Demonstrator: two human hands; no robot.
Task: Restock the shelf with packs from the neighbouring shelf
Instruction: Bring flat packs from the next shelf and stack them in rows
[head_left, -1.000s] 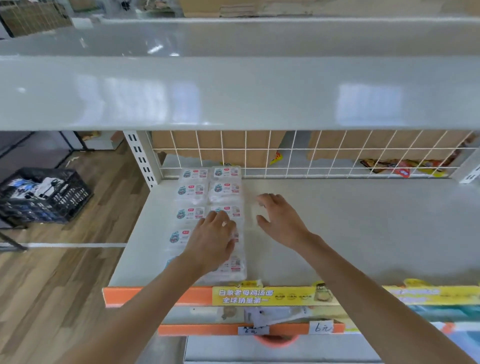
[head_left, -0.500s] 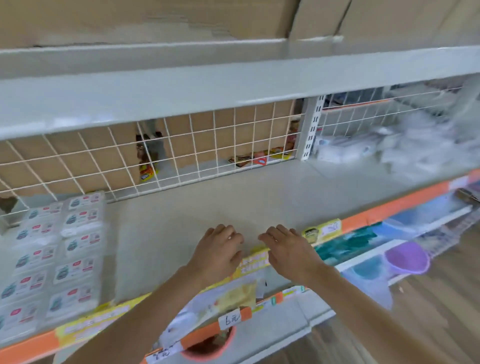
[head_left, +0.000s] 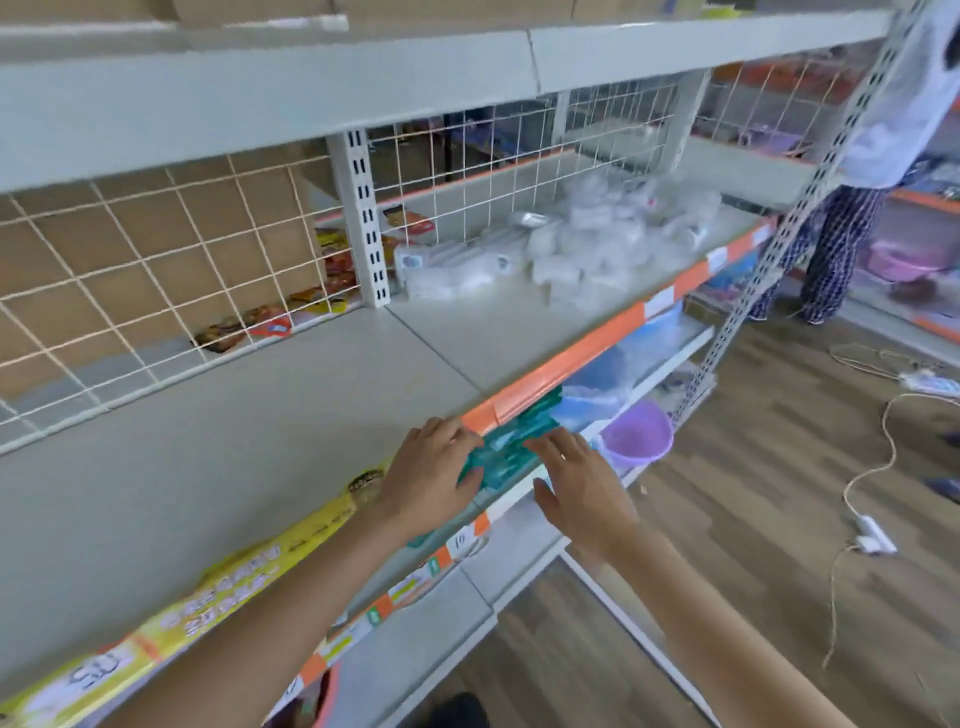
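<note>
Since the earlier frame both hands have travelled right along the shelf front; the stacked labelled packs at the left have left the view and the neighbouring bay has come in. Head view: left hand (head_left: 434, 470) hovers at the near edge of the bare shelf (head_left: 249, 447), fingers loosely spread and slightly curled, nothing held. Right hand (head_left: 584, 491) is just right of it, out past the edge, palm down, fingers extended, also empty. Jumbled clear-wrapped packs (head_left: 576, 244) lie on the neighbouring shelf (head_left: 519, 322), far right, beyond the slotted upright (head_left: 366, 218); well apart from both hands. Step judged: transit to fetch more stock. Next move calls for a long reach right and far, then a two-handed grip on a pack from the loose heap; slippery wrap may shift. Containers: purple basin (head_left: 636, 434) on a lower shelf, contents not visible. Teal packets (head_left: 511, 447) sit under the orange edge strip (head_left: 571, 353). Another person (head_left: 852, 218) stands far right.
</note>
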